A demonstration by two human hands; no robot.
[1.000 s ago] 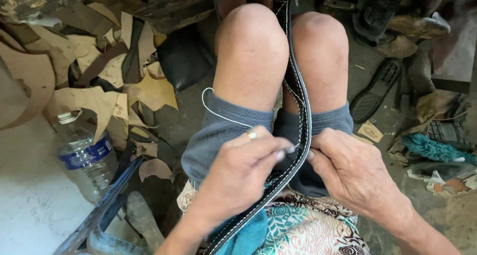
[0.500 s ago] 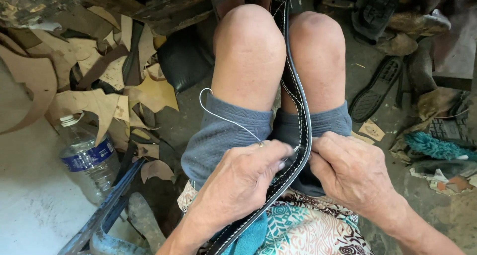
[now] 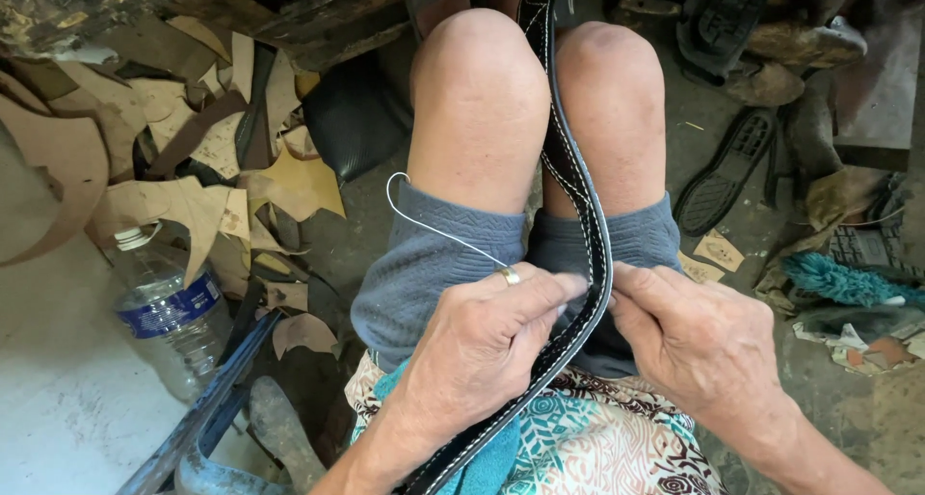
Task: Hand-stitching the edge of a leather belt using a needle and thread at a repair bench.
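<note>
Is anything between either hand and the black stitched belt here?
Nothing visible is. The left hand pinches the black stitched belt directly from its left side, and the right hand presses it from the right. The white thread loops out over the grey shorts to the left, off the belt.

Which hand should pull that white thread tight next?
Probably the left. The left hand already pinches the white thread at the edge of the black leather strap, with the loop on its side. The right hand steadies the strap from the other side.
</note>
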